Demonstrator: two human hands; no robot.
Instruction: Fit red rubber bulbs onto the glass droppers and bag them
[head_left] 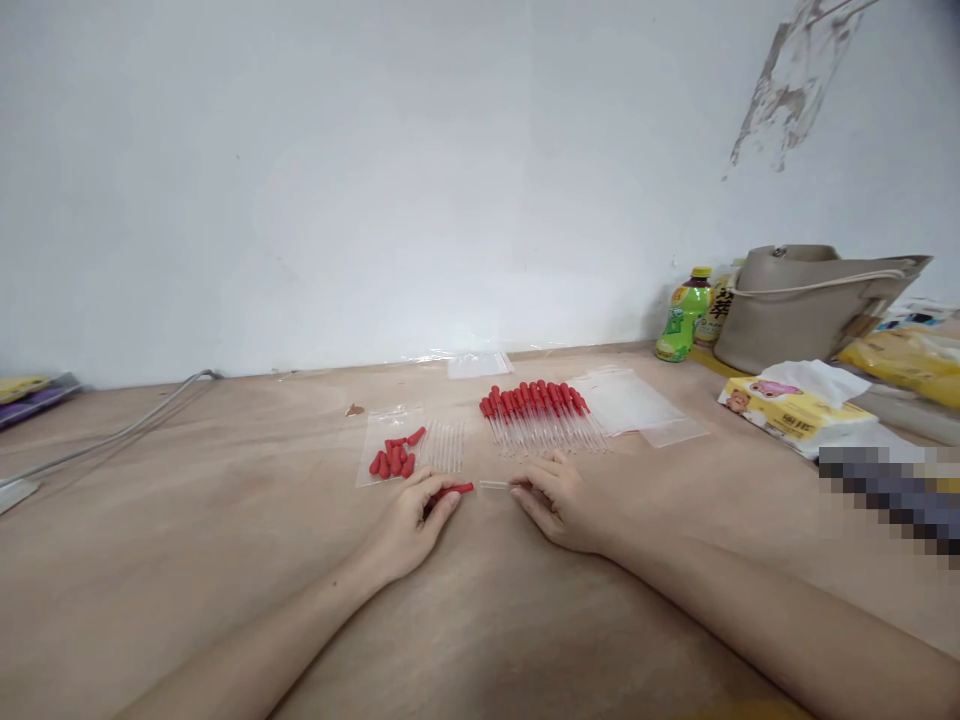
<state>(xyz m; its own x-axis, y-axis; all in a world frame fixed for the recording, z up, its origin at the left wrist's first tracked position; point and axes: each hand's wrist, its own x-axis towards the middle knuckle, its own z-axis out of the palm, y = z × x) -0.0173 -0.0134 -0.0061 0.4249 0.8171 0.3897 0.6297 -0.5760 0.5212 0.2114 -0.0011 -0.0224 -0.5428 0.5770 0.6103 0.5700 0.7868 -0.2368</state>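
My left hand (418, 518) pinches a red rubber bulb (463, 488), its mouth facing right. Opposite it, my right hand (559, 500) grips a thin clear glass tube (493, 485) whose bare end points at the bulb. A small gap separates the two. Just beyond my left hand, several loose red bulbs (395, 460) lie on a clear plastic bag (367, 462), beside a row of bare glass tubes (447, 444). Past my right hand, droppers with red bulbs fitted (536, 405) are lined up in a cluster, tips toward me.
Flat plastic bags (630, 402) lie behind the droppers, another (478, 366) by the wall. To the right stand a green bottle (681, 318), a beige bag (795, 315) and a tissue pack (799, 415). A grey cable (142, 420) crosses the table's left side.
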